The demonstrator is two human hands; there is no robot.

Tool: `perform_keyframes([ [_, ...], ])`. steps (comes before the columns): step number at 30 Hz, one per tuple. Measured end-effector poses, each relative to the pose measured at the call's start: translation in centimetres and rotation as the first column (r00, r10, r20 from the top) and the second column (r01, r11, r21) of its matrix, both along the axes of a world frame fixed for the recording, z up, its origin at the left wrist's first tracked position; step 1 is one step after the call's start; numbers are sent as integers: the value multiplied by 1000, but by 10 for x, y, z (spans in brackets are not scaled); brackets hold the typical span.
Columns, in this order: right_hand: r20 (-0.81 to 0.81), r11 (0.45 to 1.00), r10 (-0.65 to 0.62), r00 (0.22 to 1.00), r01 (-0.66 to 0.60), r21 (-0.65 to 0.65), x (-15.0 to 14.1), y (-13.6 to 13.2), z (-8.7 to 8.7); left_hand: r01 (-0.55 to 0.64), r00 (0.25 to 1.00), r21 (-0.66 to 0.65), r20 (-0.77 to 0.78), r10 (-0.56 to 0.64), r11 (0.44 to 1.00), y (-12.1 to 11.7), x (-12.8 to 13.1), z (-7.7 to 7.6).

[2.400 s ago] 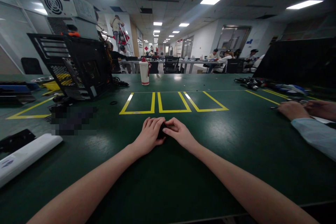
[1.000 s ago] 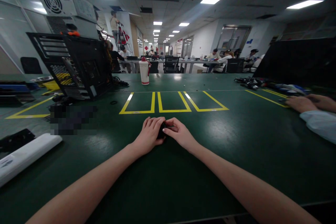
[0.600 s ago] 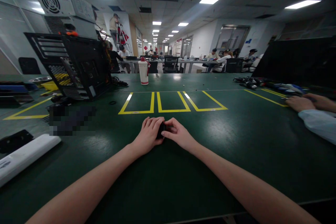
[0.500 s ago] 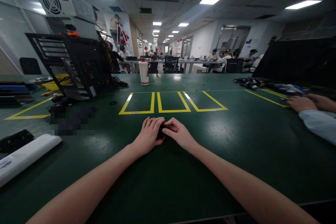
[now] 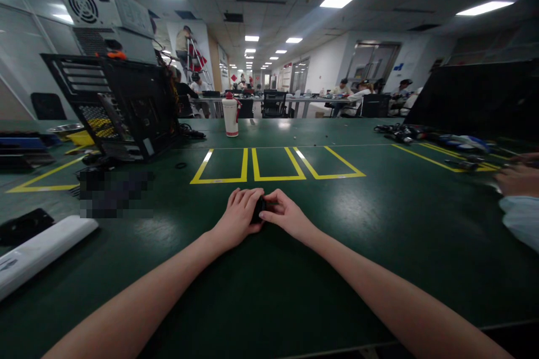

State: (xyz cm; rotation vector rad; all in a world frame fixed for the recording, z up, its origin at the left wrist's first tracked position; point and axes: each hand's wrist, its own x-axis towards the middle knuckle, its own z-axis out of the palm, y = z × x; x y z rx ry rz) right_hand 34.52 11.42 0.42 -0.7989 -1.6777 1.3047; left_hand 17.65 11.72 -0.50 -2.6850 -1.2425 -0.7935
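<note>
A small black round-edged object (image 5: 258, 210) sits between my two hands, just in front of the middle taped box on the green table (image 5: 269, 286). My left hand (image 5: 239, 213) is wrapped round its left side, fingers over the top and thumb below. From the right, the thumb and fingertips of my right hand (image 5: 287, 213) pinch its edge. Most of the object is covered by my fingers, so its kind cannot be made out. A thin black ring (image 5: 181, 165) lies farther off to the left.
An open black computer case (image 5: 126, 106) stands at the left with a power supply (image 5: 105, 5) on top. A white power strip (image 5: 46, 252) lies near left. Behind the yellow tape boxes stands a white cup (image 5: 231, 115). At right, a co-worker's hand (image 5: 517, 179) is by cables and tools.
My hands stay in nearly the same place, with the right fingers shifted slightly on the black object. The co-worker's hands have moved right, uncovering a dark tool on the table.
</note>
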Motion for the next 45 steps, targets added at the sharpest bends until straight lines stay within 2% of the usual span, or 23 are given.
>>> perform_keyframes([
  [5, -6, 999, -41, 999, 41, 16, -2, 3, -2, -6, 1000, -1, 9, 6, 1000, 0, 0, -1],
  [9, 60, 993, -120, 991, 121, -11, -2, 4, -2, -3, 1000, -14, 7, 4, 1000, 0, 0, -1],
  [12, 81, 996, -80, 993, 83, -32, -1, 3, -1, -2, 1000, -19, 9, 2, 1000, -1, 0, 0],
  [17, 33, 1000, -17, 999, 17, 19, 0, -1, -1, 1, 1000, -27, 3, 0, 1000, -1, 0, 1],
  [26, 29, 995, -88, 996, 86, 52, -4, 0, 0, 4, 1000, 4, 24, -4, 1000, 0, 1, 1],
  [29, 59, 991, -135, 989, 134, 17, -3, 1, -1, 0, 1000, -7, 11, 0, 1000, -1, 0, 1],
  [32, 82, 995, -101, 991, 103, -18, -2, 2, -3, -1, 1000, -16, 4, 1, 1000, -2, 0, 2],
  [38, 44, 999, -25, 999, 23, 46, 0, -3, -2, 3, 1000, -28, 10, -3, 1000, -2, 0, 3],
  [45, 29, 997, -67, 997, 65, 52, -2, -3, 2, -1, 1000, -20, 9, 1, 1000, -2, 1, 3],
])
